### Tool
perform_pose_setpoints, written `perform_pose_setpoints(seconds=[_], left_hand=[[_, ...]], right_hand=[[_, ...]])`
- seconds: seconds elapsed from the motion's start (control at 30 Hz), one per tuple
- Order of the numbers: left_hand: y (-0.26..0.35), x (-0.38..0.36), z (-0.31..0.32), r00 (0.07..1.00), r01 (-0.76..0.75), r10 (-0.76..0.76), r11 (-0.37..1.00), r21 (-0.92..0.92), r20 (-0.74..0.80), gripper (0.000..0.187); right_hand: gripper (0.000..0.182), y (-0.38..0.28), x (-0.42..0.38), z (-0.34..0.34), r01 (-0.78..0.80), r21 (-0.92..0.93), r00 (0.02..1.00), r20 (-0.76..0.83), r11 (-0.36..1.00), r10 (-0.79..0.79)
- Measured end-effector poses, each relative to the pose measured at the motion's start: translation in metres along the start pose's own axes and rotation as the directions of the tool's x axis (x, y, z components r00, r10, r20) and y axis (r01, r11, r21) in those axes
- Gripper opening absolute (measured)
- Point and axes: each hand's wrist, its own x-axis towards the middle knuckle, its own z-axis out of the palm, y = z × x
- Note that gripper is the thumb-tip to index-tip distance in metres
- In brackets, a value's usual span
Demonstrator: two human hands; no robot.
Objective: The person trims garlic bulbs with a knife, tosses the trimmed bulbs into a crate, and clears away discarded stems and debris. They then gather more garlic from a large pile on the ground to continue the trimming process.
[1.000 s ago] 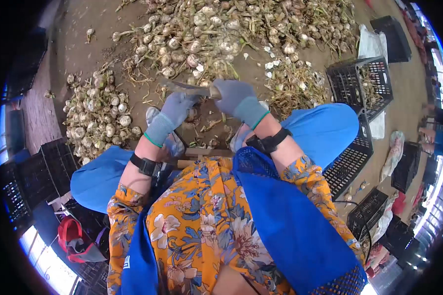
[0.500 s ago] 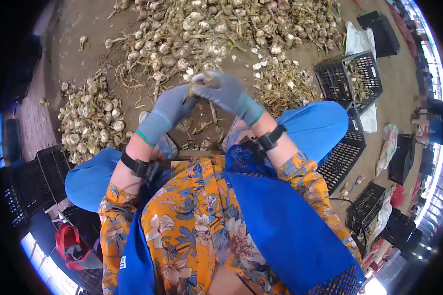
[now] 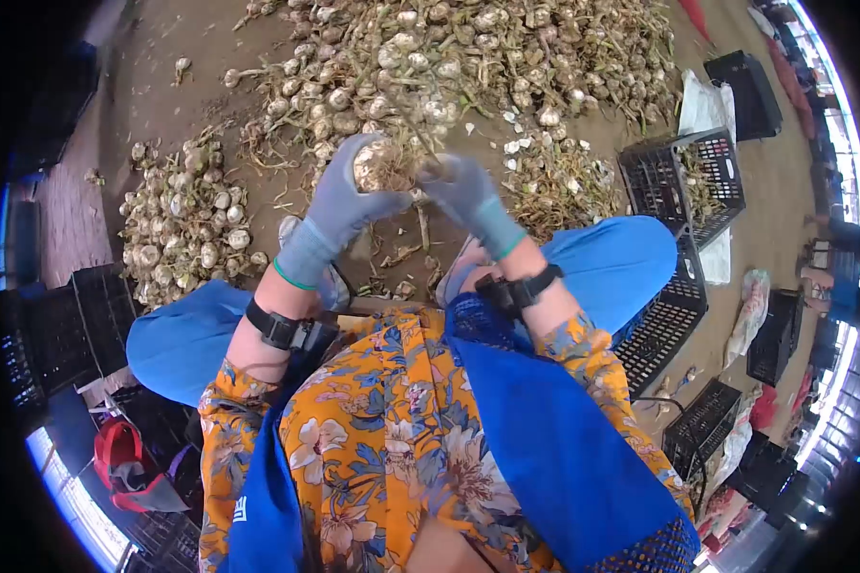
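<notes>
My left hand [image 3: 339, 196], in a grey glove with a green cuff edge, is closed round a garlic bulb [image 3: 377, 167] with shaggy roots. Close beside it, my right hand [image 3: 463, 196] wears a matching glove. Its fingers are curled together by the bulb's right side, and blur hides what they grip. Beyond both hands spreads a large heap of garlic [image 3: 487, 57] with stalks still on. A smaller pile of bulbs [image 3: 186, 224] lies to the left. Cut stalks and peelings [image 3: 564, 186] are heaped at the right.
Black plastic crates [image 3: 678, 177] stand to my right, one tilted with stalks inside. More dark crates [image 3: 91, 325] are at the left, near a red and grey bag [image 3: 129, 468]. My blue-clad knees [image 3: 616, 253] flank the work area. Loose stalks litter the floor.
My hands have moved slightly apart, and the garlic bulb now shows plainly in my left hand. The view has shifted slightly.
</notes>
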Motion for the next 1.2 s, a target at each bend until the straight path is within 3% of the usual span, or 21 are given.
perform_pose_setpoints(seconds=[0.03, 0.07, 0.1, 0.13, 0.17, 0.2, 0.23, 0.3, 0.57, 0.77, 0.8, 0.83, 0.87, 0.93, 0.97, 1.0, 1.07, 1.1, 1.17, 1.2], left_hand=[[-0.004, 0.0, -0.003, 1.0, 0.011, -0.011, 1.0, -0.013, 0.021, 0.071], [-0.005, -0.001, -0.005, 0.999, 0.024, -0.023, 0.999, -0.026, 0.043, 0.07], [-0.004, -0.004, -0.006, 0.972, 0.228, -0.218, 0.963, -0.142, 0.083, 0.07], [-0.01, -0.003, -0.009, 0.972, 0.229, -0.218, 0.963, -0.141, 0.086, 0.07], [-0.019, 0.001, -0.012, 0.969, -0.245, 0.225, 0.923, 0.296, 0.099, 0.071], [-0.027, 0.004, -0.013, 0.766, -0.607, 0.573, 0.499, 0.618, 0.29, 0.073], [-0.012, 0.001, -0.004, 0.929, -0.361, 0.37, 0.894, 0.267, 0.016, 0.069], [-0.015, -0.001, -0.004, 0.936, -0.345, 0.352, 0.906, 0.246, 0.016, 0.069], [-0.019, -0.009, -0.009, 0.919, -0.382, 0.393, 0.862, 0.334, 0.037, 0.075], [-0.026, -0.015, 0.003, 0.981, -0.177, 0.192, 0.934, 0.312, -0.016, 0.065], [-0.03, -0.017, 0.005, 0.998, -0.044, 0.044, 0.999, 0.019, -0.041, 0.066], [-0.033, -0.019, 0.008, 0.994, 0.095, -0.104, 0.956, -0.277, -0.017, 0.066], [-0.035, -0.018, 0.01, 0.994, 0.099, -0.105, 0.955, -0.279, -0.007, 0.066], [-0.037, -0.018, 0.011, 0.992, 0.049, -0.059, 0.995, -0.089, -0.116, 0.065], [0.0, -0.024, 0.007, 0.995, -0.034, 0.036, 0.999, 0.018, -0.097, 0.065], [0.017, -0.023, 0.009, 0.996, -0.037, 0.039, 0.999, 0.022, -0.086, 0.065], [0.032, -0.023, 0.006, 0.95, -0.191, 0.223, 0.969, 0.157, -0.218, 0.057], [0.027, -0.017, 0.004, 0.959, 0.062, -0.093, 0.991, -0.123, -0.267, 0.055], [-0.037, 0.002, -0.026, 0.942, 0.205, -0.274, 0.927, -0.313, -0.194, 0.045], [-0.099, 0.011, -0.063, 0.979, 0.009, -0.072, 0.95, -0.313, -0.191, 0.027]], right_hand=[[0.027, -0.008, 0.001, -0.011, -0.005, -0.29, 0.999, 0.034, 0.957, 0.016], [0.028, -0.02, 0.002, -0.018, -0.001, -0.555, 0.997, 0.062, 0.832, 0.042], [0.025, -0.033, -0.002, -0.02, 0.004, -0.597, 0.99, 0.116, 0.802, 0.082], [0.025, -0.04, -0.008, -0.018, 0.001, -0.597, 0.99, 0.114, 0.802, 0.084], [0.022, -0.046, -0.014, -0.016, 0.095, -0.648, 0.99, 0.141, 0.755, -0.004], [0.02, -0.051, -0.017, -0.014, 0.185, -0.695, 0.981, 0.174, 0.695, -0.087], [0.02, -0.055, -0.018, -0.011, 0.181, -0.699, 0.982, 0.17, 0.692, -0.085], [0.021, -0.06, -0.018, -0.005, 0.034, -0.754, 0.988, 0.124, 0.656, 0.091], [0.023, -0.049, -0.012, 0.002, 0.032, -0.764, 0.983, 0.142, 0.645, 0.12], [0.024, -0.013, -0.003, 0.008, -0.003, -0.765, 0.982, 0.118, 0.644, 0.145], [0.024, -0.004, -0.002, 0.011, 0.01, -0.761, 0.986, 0.115, 0.648, 0.119], [0.024, 0.001, -0.004, 0.012, 0.004, -0.76, 0.986, 0.112, 0.65, 0.126], [0.022, 0.005, -0.004, 0.011, 0.026, -0.759, 0.987, 0.123, 0.651, 0.104], [0.022, 0.026, 0.002, 0.0, 0.043, -0.76, 0.988, 0.129, 0.649, 0.085], [0.022, 0.049, 0.012, -0.015, -0.128, -0.837, 0.954, 0.043, 0.532, 0.298], [0.024, 0.07, 0.015, -0.029, -0.28, -0.882, 0.872, -0.069, 0.378, 0.485], [0.025, 0.084, 0.011, -0.051, -0.397, -0.838, 0.897, -0.269, 0.375, 0.351], [0.025, 0.084, 0.023, -0.049, -0.367, -0.851, 0.909, -0.243, 0.376, 0.337], [0.025, 0.039, 0.022, -0.038, -0.299, -0.816, 0.954, -0.256, 0.494, 0.155], [0.025, 0.03, 0.019, -0.036, -0.295, -0.815, 0.955, -0.254, 0.499, 0.151]])
